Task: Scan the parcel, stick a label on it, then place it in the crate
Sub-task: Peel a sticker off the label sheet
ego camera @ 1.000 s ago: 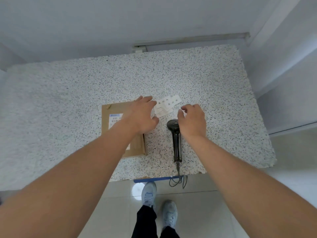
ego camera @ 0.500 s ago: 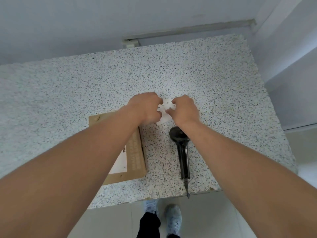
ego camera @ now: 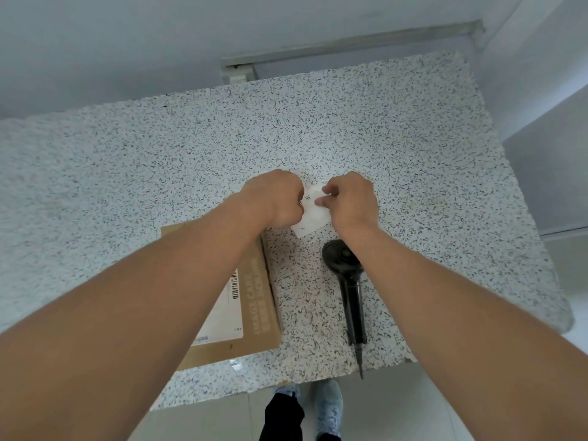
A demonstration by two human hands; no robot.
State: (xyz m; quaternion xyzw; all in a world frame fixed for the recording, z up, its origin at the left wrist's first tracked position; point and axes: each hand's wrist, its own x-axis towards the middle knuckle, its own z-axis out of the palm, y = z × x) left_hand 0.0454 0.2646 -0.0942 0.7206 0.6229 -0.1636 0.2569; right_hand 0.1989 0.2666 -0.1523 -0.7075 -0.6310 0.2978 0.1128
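Left hand (ego camera: 274,198), right hand (ego camera: 350,202) close together; grips pinched

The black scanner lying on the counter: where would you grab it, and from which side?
Take the scanner by its long slim handle, coming from above on the near side. It lies flat, wide head pointing away, cord end toward the person, clear of the parcel.

Likely a parcel-packing station: a speckled grey-white stone tabletop (ego camera: 381,128) carries a black handheld barcode scanner (ego camera: 348,281) and a labelled brown cardboard parcel (ego camera: 254,300), against bare walls.
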